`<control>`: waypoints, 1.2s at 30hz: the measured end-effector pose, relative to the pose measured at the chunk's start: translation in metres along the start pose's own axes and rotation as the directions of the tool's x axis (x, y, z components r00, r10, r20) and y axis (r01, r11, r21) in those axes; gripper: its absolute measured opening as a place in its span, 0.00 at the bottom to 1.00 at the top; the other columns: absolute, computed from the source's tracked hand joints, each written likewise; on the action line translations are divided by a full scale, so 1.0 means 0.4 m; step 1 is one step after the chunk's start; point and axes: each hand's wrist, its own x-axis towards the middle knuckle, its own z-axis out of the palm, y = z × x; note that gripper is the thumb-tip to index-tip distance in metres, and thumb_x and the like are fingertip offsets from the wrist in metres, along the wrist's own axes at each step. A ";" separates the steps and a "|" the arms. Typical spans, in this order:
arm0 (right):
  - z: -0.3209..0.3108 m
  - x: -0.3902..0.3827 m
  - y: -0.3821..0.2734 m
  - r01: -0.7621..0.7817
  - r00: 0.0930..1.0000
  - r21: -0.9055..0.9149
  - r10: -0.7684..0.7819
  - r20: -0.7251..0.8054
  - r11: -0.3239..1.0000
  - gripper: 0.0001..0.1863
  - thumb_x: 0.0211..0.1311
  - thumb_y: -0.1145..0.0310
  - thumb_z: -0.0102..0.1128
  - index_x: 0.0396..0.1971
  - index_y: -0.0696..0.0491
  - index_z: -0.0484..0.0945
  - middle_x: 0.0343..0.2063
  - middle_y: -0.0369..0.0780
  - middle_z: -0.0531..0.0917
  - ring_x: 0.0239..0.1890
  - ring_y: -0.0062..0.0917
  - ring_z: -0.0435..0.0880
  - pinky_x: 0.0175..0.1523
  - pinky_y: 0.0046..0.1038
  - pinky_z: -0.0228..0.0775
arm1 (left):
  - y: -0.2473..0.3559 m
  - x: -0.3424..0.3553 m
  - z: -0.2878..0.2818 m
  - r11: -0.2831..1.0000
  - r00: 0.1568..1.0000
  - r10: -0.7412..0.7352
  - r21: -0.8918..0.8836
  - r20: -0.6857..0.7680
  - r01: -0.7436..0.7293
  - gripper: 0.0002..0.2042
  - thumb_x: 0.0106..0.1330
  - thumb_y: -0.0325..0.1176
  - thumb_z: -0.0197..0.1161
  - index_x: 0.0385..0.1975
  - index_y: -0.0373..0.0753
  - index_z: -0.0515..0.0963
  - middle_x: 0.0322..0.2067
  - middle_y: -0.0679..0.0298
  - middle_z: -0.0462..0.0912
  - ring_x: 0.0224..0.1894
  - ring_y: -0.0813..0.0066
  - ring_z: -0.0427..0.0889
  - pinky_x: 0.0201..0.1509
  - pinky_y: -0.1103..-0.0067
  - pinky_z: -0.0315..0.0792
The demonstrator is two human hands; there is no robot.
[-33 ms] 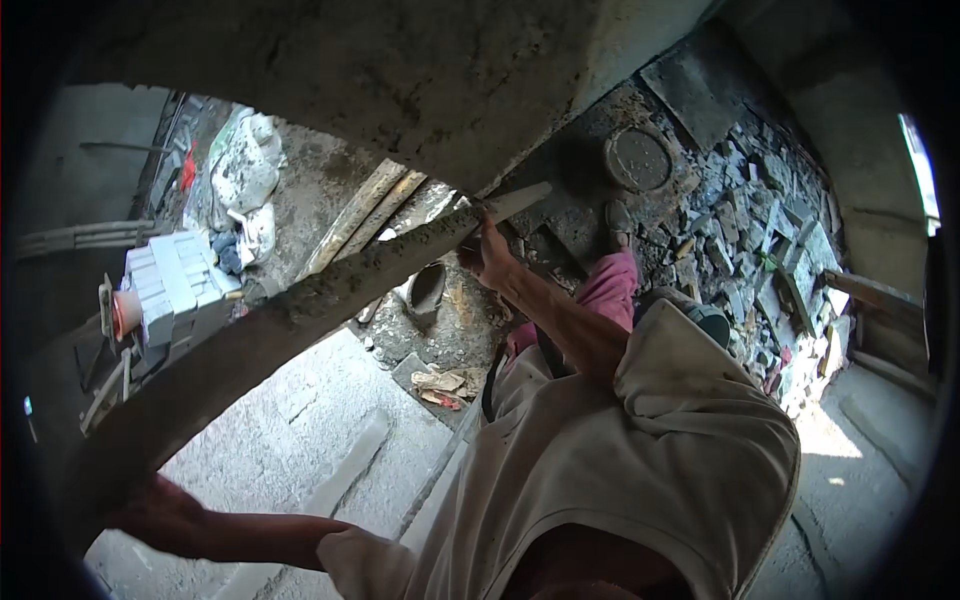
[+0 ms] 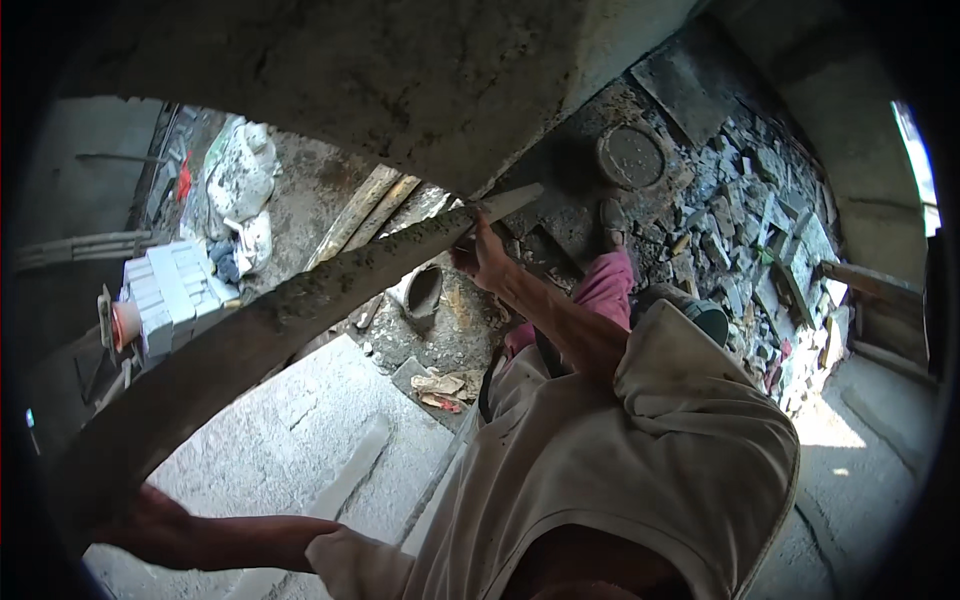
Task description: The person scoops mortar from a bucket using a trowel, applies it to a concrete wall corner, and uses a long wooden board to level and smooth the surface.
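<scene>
fingers: right hand (image 2: 487,252) curled tight around the straightedge (image 2: 300,300) far end | left hand (image 2: 150,520) at near end, grip cannot tell | straightedge unmoved against wall (image 2: 400,80), above bucket (image 2: 424,292)

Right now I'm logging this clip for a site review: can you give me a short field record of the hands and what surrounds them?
setting: rough concrete wall overhead, rubble-strewn ground below
held item: long mortar-crusted straightedge board
right hand: grips the board near its far end
left hand: at the board's near end, grip partly hidden
below: bucket, round cover
left side: stack of pale blocks
</scene>
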 end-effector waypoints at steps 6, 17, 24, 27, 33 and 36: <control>-0.064 -0.082 -0.160 0.012 1.000 0.039 -0.013 0.014 0.999 0.34 0.68 0.34 0.36 0.47 0.52 0.70 0.34 0.42 0.79 0.30 0.28 0.79 0.34 0.31 0.73 | 0.182 -0.029 0.187 0.747 0.898 0.156 -0.644 0.411 0.164 0.30 0.70 0.44 0.53 0.64 0.27 0.58 0.56 0.42 0.72 0.59 0.53 0.73 0.65 0.65 0.69; -0.591 -0.335 -0.422 0.245 0.851 -0.380 -0.386 -0.357 0.892 0.25 0.66 0.55 0.59 0.58 0.50 0.66 0.31 0.39 0.84 0.24 0.25 0.80 0.32 0.29 0.76 | 0.373 -0.386 0.696 0.536 0.535 0.400 -0.663 0.744 0.522 0.41 0.54 0.58 0.69 0.59 0.33 0.65 0.52 0.50 0.75 0.55 0.49 0.77 0.64 0.56 0.70; -0.197 -0.548 -0.541 0.531 0.288 -0.785 -0.803 0.522 -0.320 0.52 0.45 0.64 0.76 0.69 0.51 0.53 0.63 0.48 0.65 0.64 0.39 0.66 0.66 0.39 0.61 | 0.506 -0.466 0.786 0.518 0.610 0.352 -0.691 0.710 0.505 0.36 0.53 0.50 0.75 0.55 0.31 0.70 0.50 0.52 0.76 0.51 0.60 0.78 0.60 0.63 0.72; 0.025 -0.542 -0.526 0.525 -0.011 -0.675 -0.797 0.603 -0.518 0.56 0.41 0.62 0.79 0.69 0.50 0.51 0.61 0.49 0.66 0.62 0.43 0.67 0.65 0.41 0.62 | 0.583 -0.481 0.761 0.648 0.569 0.344 -0.628 0.747 0.432 0.35 0.52 0.44 0.77 0.55 0.30 0.69 0.49 0.57 0.76 0.50 0.68 0.76 0.56 0.72 0.71; 0.088 -0.447 -0.653 0.642 -0.242 -0.545 -0.817 0.523 -0.539 0.55 0.38 0.68 0.79 0.67 0.47 0.53 0.54 0.50 0.71 0.52 0.45 0.75 0.55 0.41 0.71 | 0.576 -0.504 0.756 0.464 0.604 0.538 -0.805 0.588 0.370 0.35 0.61 0.38 0.70 0.63 0.30 0.59 0.55 0.50 0.72 0.52 0.63 0.78 0.58 0.71 0.74; 0.118 -0.498 -0.767 0.673 -0.176 -0.543 -0.822 0.542 -0.502 0.51 0.44 0.67 0.77 0.65 0.47 0.50 0.48 0.49 0.73 0.46 0.40 0.79 0.45 0.38 0.79 | 0.407 -0.440 0.727 0.400 0.728 0.464 -0.852 0.505 0.336 0.36 0.65 0.35 0.65 0.67 0.30 0.53 0.58 0.47 0.70 0.59 0.54 0.74 0.65 0.64 0.72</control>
